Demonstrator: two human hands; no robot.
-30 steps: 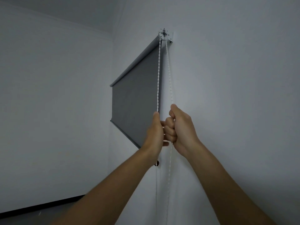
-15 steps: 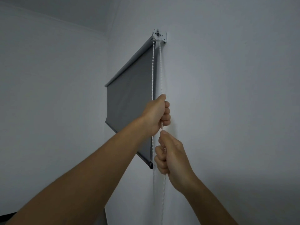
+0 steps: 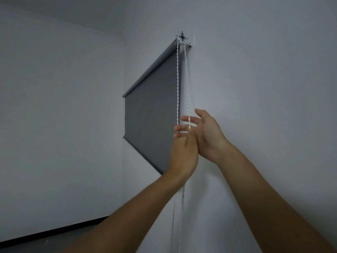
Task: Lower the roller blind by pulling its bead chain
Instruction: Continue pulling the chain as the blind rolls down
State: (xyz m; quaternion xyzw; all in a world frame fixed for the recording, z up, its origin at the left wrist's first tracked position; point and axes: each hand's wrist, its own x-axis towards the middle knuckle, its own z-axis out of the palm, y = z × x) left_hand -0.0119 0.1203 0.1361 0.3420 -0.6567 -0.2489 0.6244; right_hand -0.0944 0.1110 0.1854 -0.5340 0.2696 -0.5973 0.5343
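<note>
We could not tell whether our left hand (image 3: 183, 152) gripped the vertical bead chain (image 3: 177, 84) hanging beside the grey roller blind (image 3: 151, 114), while our right hand (image 3: 207, 132) was spread open.

dim, flat, bluish-grey light with no glare; soft shadows, wide-angle bending at the edges, motion blur on the fingers.

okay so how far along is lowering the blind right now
Partly done: the grey roller blind hangs some way down from its bracket. In hand: both hands are at the bead chain, the right hand open-fingered, the left hand just below it, its grip unclear. Left: more pulling, since wall still shows below the bottom bar.
</note>
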